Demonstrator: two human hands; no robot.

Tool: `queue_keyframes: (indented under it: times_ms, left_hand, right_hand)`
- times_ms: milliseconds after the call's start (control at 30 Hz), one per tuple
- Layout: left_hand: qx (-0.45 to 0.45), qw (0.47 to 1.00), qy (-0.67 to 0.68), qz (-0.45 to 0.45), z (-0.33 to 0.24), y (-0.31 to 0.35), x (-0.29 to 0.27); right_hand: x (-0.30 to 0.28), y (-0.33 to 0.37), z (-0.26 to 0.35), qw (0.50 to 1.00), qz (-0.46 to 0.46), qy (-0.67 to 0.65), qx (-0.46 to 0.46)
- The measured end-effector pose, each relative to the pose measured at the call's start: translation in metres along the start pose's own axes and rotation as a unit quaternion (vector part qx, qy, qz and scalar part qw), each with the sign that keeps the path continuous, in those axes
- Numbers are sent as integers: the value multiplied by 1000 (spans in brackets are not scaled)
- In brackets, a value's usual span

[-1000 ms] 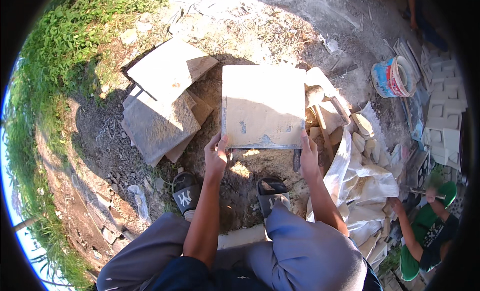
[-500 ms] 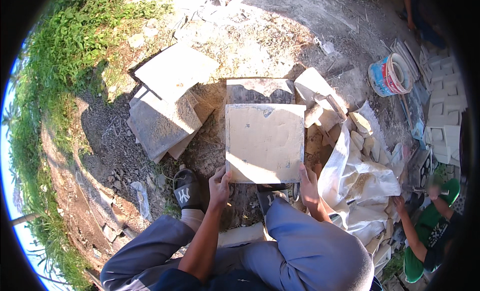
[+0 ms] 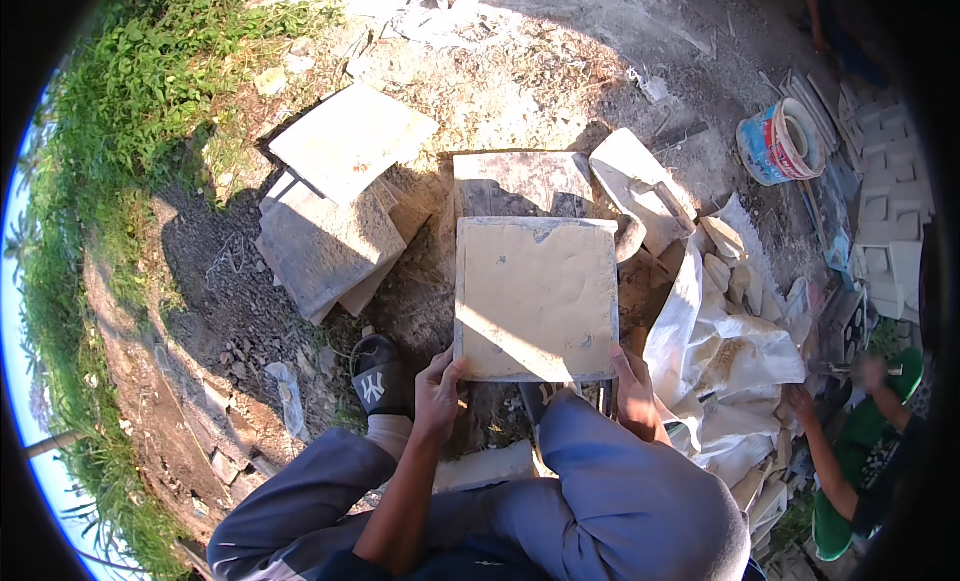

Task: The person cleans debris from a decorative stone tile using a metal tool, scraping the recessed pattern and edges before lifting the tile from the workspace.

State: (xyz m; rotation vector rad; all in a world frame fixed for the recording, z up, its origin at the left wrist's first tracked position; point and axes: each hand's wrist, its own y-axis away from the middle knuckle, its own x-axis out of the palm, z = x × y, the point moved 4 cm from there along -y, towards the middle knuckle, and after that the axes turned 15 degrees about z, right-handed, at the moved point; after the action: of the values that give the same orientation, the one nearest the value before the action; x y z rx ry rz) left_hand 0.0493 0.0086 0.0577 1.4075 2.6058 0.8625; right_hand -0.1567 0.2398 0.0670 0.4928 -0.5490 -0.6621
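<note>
A square beige slab (image 3: 536, 299) with worn grey edges is held up in front of me, a diagonal band of sunlight across its lower part. Its near left corner is gripped by my left hand (image 3: 438, 393), thumb over the edge. My right hand (image 3: 635, 393) grips the near right corner the same way. Beyond the slab, and partly covered by it, a dark stained board (image 3: 522, 178) lies on the ground. Under the slab's near edge, part of my right sandal is hidden.
Stacked flat slabs (image 3: 330, 243) lie to the left. Broken pale pieces (image 3: 640, 186) and a crumpled white sack (image 3: 722, 356) are on the right. Farther right stand a paint bucket (image 3: 778, 143) and pale blocks (image 3: 888, 221). A co-worker's arm (image 3: 822, 451) reaches in at lower right.
Both my hands have drawn the slab slightly nearer and to the right, still holding its near corners. More of the board behind it is sunlit.
</note>
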Motion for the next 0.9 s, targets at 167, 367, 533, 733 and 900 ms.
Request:
queue_keyframes:
  times_ms: [167,367,533,733,900]
  left_hand:
    - [-52,996,70,-5,-67,12,25]
    - [-111,975,191,-31,-90,0,22]
    - [-121,956,257,-66,-110,-7,24]
    - [-59,954,287,-65,-126,-28,19]
    - [47,991,81,-99,-134,-64,4]
  right_hand:
    - [26,17,81,989,-15,144,9]
    - [-22,1,68,974,49,217,-50]
    - [-34,-2,80,946,87,296,-102]
    - [-1,-18,139,988,68,-137,-29]
    - [-5,-41,164,999,32,-10,-21]
